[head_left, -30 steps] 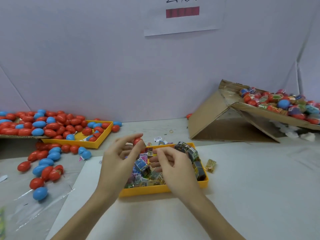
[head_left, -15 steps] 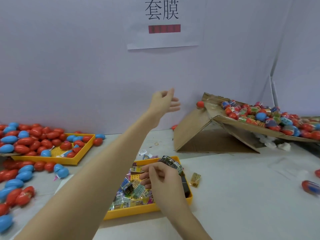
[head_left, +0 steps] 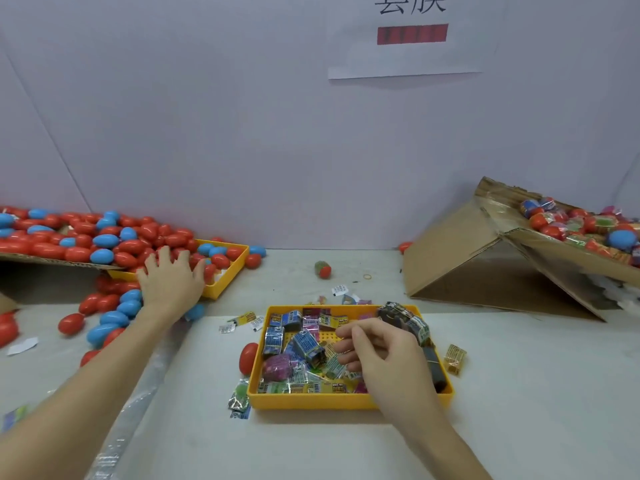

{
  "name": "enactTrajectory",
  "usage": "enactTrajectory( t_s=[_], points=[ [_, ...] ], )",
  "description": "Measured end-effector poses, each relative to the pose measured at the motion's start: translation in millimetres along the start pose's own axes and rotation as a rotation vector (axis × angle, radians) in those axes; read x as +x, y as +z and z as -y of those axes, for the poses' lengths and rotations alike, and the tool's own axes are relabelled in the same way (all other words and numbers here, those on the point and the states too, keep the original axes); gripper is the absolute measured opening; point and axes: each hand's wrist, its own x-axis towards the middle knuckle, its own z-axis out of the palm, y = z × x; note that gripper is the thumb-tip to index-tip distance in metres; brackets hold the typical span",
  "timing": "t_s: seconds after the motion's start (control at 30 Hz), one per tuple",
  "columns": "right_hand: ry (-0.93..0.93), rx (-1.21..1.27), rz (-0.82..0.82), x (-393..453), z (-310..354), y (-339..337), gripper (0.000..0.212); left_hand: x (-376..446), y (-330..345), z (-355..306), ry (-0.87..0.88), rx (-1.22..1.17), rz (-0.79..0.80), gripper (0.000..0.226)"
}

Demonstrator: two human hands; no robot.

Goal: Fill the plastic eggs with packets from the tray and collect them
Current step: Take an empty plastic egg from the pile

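The left hand [head_left: 171, 280] is spread flat, fingers straight, over the red and blue eggs [head_left: 114, 242] heaped in and around the far yellow tray [head_left: 227, 277]. The right hand [head_left: 384, 353] is held over the near tray [head_left: 346, 400] of packets [head_left: 304, 344], fingers curled (whether a packet is pinched cannot be told). One red egg [head_left: 248, 356] is seen touching that tray's left wall. Filled eggs [head_left: 585, 225] are piled on the cardboard [head_left: 460, 258] at right.

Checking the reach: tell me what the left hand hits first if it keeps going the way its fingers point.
Probably the red eggs heaped in the yellow egg tray; the left hand seems already over them, though height is unclear.
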Motion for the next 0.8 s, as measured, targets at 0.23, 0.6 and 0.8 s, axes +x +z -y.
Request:
enactTrajectory(
  t_s=[0.23,0.6,0.8],
  points=[
    [-0.012,0.004,0.023,2,-2,2,0.027,13,11,34,-0.042,-0.125,0.085,0.059],
    [-0.023,0.009,0.016,3,-2,1,0.029,35,2,17,0.074,-0.241,-0.127,0.029],
    [-0.039,0.006,0.017,5,-6,1,0.029,52,7,12,0.155,-0.023,0.264,0.039]
  ],
)
